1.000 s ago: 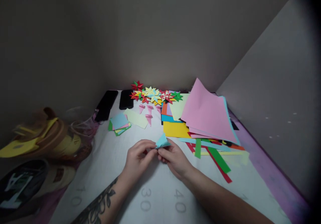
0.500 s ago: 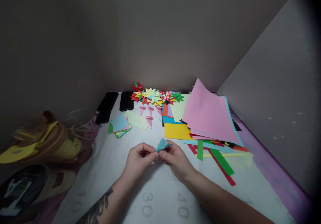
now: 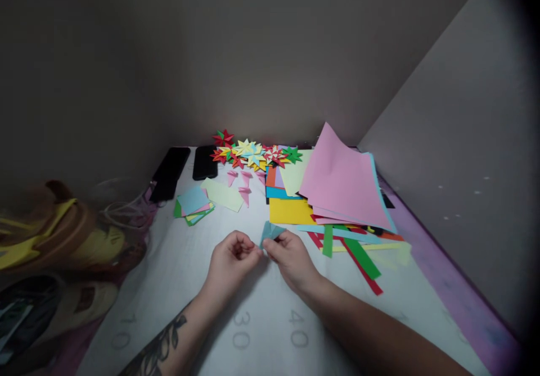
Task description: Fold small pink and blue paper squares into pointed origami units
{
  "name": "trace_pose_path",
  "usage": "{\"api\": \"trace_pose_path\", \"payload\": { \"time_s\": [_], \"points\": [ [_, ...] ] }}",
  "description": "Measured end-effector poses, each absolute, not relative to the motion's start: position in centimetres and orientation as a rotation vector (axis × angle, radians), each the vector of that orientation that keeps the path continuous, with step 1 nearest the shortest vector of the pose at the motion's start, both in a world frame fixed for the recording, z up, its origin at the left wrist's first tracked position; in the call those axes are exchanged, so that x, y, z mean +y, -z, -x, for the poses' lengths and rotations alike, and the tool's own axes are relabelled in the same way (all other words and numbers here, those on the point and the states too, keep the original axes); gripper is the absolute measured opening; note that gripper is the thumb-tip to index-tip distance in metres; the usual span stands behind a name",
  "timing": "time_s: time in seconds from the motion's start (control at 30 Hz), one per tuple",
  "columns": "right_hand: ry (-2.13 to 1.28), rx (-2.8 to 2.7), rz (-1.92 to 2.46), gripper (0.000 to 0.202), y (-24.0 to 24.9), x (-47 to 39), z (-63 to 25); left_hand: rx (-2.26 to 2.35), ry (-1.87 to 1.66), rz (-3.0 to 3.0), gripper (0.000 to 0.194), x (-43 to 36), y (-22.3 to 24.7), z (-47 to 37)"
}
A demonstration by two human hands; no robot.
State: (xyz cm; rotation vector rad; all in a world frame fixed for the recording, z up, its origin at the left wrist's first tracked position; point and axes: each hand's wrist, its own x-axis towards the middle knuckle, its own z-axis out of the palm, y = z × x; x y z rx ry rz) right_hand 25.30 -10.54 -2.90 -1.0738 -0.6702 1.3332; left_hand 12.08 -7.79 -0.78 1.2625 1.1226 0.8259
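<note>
A small folded piece of light blue paper (image 3: 271, 231) is held up over the white surface in front of me. My right hand (image 3: 293, 258) pinches its lower right side between thumb and fingers. At the paper's lower left corner, the thumb and fingertips of my left hand (image 3: 234, 261) are pressed together; exactly how much paper lies between them is hidden. Beyond my hands lie several small folded pink paper pieces (image 3: 244, 196). Behind these, colourful folded paper stars (image 3: 252, 150) are heaped along the wall.
Small paper squares (image 3: 194, 202) and a pale green sheet (image 3: 222, 194) lie left of centre. Two black phones (image 3: 205, 162) (image 3: 172, 165) rest at the back left. Large pink sheets (image 3: 346, 182) and coloured strips (image 3: 363, 258) cover the right. Brown-and-yellow containers (image 3: 84, 235) stand at left.
The blue paper has turned and now shows a flatter, broader face. My left fingertips have shifted to its lower left corner. The whole view has shifted slightly.
</note>
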Motion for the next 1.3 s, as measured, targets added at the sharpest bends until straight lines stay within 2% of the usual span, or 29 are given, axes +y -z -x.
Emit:
{"api": "trace_pose_path", "payload": {
  "time_s": [0.17,0.4,0.73,1.3],
  "points": [
    [-1.181,-0.660,1.163,0.023,3.3,-10.3,-26.2,1.146,-0.785,-1.349,0.017,-8.0,1.0,-12.0],
    [-1.310,-0.845,1.269,0.018,2.1,-10.8,-26.4,1.132,-0.755,-1.533,0.018,-7.5,0.5,-11.2],
    [-1.257,-0.991,1.326,0.013,2.4,-10.9,-25.8,1.180,-0.747,-1.621,0.016,-7.6,0.3,-11.4],
    [-1.293,-0.892,1.278,0.014,2.7,-10.8,-25.9,1.174,-0.749,-1.672,0.018,-7.8,0.7,-11.8]
  ]
}}
